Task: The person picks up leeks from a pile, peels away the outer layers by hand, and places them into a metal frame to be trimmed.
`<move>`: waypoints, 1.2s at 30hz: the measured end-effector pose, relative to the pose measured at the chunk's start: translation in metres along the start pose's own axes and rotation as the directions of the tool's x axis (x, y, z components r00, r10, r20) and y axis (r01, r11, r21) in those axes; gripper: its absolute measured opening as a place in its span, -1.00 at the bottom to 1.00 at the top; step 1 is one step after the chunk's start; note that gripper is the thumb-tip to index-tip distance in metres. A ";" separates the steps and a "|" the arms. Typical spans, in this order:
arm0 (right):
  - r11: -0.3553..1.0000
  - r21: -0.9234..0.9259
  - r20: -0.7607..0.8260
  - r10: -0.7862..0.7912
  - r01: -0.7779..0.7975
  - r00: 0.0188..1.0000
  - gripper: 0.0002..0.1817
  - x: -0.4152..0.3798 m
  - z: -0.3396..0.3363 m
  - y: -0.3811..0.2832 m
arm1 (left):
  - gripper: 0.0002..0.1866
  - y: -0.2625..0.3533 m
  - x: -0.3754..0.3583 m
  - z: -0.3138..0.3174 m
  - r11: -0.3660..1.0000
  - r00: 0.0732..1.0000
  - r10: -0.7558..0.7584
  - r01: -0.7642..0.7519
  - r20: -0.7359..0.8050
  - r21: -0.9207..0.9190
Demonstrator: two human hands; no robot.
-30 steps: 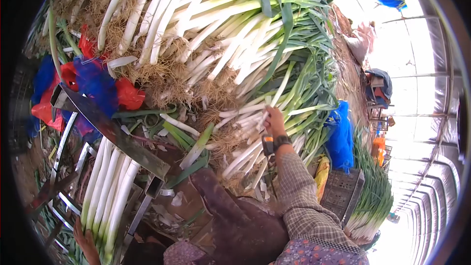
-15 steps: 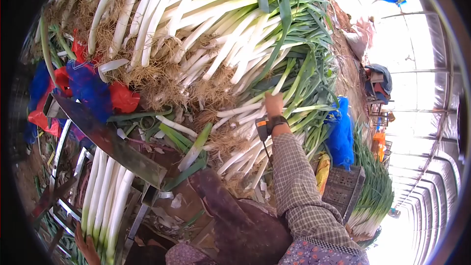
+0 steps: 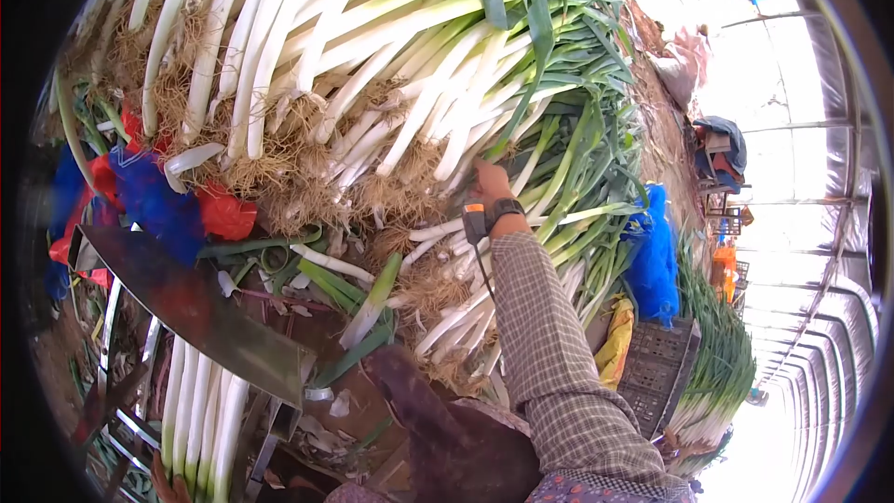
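My right hand [image 3: 491,183], in a checked sleeve with a dark wristband and a small black-and-orange device, is in the pile of leeks [image 3: 419,84]. Its fingers are curled at a white stalk, and the fingertips are partly hidden. At the lower left edge, my left hand [image 3: 168,485] is pressed against a bunch of leeks [image 3: 197,419] with bare white stalks. Only part of that hand shows. The bunch lies within a metal frame [image 3: 147,368], below a broad curved metal plate [image 3: 200,293]. The piled leeks still have brown roots.
Red and blue netting [image 3: 154,191] lies behind the plate. On the right are a blue net bag [image 3: 654,261], a yellow bag [image 3: 615,343], a dark plastic crate [image 3: 659,368] and another leek pile [image 3: 712,354]. Loose leaves and scraps litter the ground.
My right hand has moved left and slightly up across the leek pile. My left hand and the bunch sit slightly lower in view, as the view has shifted a little.
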State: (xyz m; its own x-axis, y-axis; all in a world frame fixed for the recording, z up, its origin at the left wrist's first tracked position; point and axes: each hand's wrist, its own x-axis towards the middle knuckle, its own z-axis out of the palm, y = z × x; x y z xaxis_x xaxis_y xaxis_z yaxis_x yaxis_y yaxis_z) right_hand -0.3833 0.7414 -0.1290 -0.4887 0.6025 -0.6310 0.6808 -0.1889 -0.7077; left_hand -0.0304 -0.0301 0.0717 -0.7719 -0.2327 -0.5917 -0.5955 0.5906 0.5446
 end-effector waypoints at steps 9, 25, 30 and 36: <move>0.968 0.247 -0.038 0.058 -0.047 0.998 -0.54 -0.032 0.010 -0.007 | -0.18 -0.024 0.000 -0.002 0.970 0.980 0.199 -0.194 -0.021 0.149; 0.767 0.623 0.465 -0.202 -0.157 0.862 -0.17 -0.088 -0.104 -0.009 | -0.40 -0.008 0.000 -0.001 0.955 0.985 0.161 -0.139 -0.065 0.262; 0.742 0.653 0.337 -0.106 -0.151 0.936 -0.38 -0.021 -0.095 0.003 | -0.42 0.007 0.001 0.006 0.962 0.983 0.163 -0.140 -0.083 0.232; 0.951 0.288 0.325 0.016 -0.115 0.946 -0.61 -0.076 -0.117 0.031 | -0.46 0.035 -0.002 0.005 0.851 0.975 0.216 -0.159 -0.059 0.500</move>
State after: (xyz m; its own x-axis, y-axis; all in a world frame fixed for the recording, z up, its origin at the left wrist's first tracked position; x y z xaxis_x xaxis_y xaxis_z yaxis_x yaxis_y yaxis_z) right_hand -0.2612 0.7808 -0.0663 -0.6283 0.3150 -0.7114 0.5463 -0.4723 -0.6917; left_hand -0.0483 -0.0050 0.0888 -0.8941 -0.1443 -0.4240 -0.2729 0.9261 0.2603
